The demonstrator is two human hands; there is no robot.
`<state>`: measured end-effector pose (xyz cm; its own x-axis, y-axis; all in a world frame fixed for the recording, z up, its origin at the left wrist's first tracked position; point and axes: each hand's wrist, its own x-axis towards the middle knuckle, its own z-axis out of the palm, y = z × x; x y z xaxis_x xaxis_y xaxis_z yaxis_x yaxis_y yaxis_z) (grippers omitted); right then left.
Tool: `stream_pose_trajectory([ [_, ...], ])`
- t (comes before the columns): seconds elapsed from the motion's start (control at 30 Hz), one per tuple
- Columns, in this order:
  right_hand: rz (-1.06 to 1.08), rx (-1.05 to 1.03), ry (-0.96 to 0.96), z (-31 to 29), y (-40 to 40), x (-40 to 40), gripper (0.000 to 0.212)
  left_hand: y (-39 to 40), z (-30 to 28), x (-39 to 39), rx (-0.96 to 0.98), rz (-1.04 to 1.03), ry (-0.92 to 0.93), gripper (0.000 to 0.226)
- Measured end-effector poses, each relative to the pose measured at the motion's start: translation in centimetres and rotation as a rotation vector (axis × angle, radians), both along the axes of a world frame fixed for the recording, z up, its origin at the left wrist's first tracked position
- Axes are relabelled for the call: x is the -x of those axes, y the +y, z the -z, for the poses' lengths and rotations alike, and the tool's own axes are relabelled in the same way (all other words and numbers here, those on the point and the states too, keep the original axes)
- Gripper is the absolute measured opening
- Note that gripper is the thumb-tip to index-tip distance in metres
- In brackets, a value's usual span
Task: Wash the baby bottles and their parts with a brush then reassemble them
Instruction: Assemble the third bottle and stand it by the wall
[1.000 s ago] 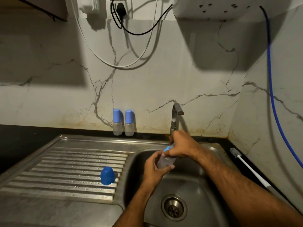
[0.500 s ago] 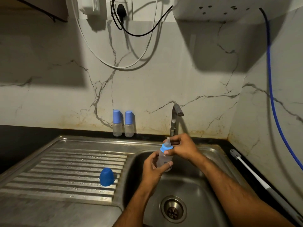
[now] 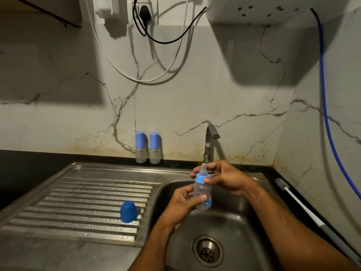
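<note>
Over the sink basin [image 3: 234,223], my left hand [image 3: 182,202] grips the clear body of a small baby bottle [image 3: 203,194]. My right hand [image 3: 222,178] pinches its blue collar ring [image 3: 201,178], and the clear teat stands up between my fingers. A loose blue cap [image 3: 128,211] stands on the ribbed drainboard [image 3: 78,208]. Two capped bottles [image 3: 148,148] stand upright against the back wall. A white-handled bottle brush [image 3: 293,200] lies on the dark counter to the right of the basin.
The tap [image 3: 210,142] rises just behind my hands, with no water visible. The drain [image 3: 208,250] sits at the basin's bottom. White and black cables hang on the marble wall above, and a blue hose [image 3: 326,106] runs down the right wall.
My right hand has opened from covering the bottle's top to pinching the collar, so the teat now shows. The bottle has risen slightly and stands more upright.
</note>
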<state>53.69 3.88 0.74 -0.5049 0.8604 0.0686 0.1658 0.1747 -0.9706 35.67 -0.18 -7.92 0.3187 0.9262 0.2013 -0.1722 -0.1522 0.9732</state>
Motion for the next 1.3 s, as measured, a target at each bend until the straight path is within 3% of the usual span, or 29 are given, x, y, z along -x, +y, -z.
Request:
stream_pose_trajectory([
  [0.3,0.549,-0.09,0.063,3.9,-0.1,3.8,0.022,0.6,0.9,-0.8,-0.129,-0.279,0.198,0.04],
  [0.4,0.35,-0.088,0.009,3.1,-0.1,2.8,0.027,0.5,0.6,0.0,-0.079,-0.223,0.163,0.041],
  [0.53,0.055,0.08,0.111,1.6,0.0,0.0,0.037,0.2,-0.1,0.7,-0.034,0.008,0.075,0.04],
  [0.67,0.157,0.038,0.133,2.7,0.7,0.3,0.032,0.3,0.0,0.2,-0.049,-0.018,0.099,0.037],
  [1.0,0.562,-0.076,0.167,5.3,0.5,4.1,0.021,1.9,1.9,-0.9,-0.136,-0.313,0.26,0.038],
  [1.17,0.4,-0.136,-0.043,4.8,0.8,3.0,0.028,2.3,2.5,-1.2,-0.093,-0.358,0.305,0.046],
  [1.3,0.346,-0.131,-0.045,4.5,1.0,1.8,0.045,2.3,2.0,-1.1,-0.129,-0.437,0.344,0.047],
])
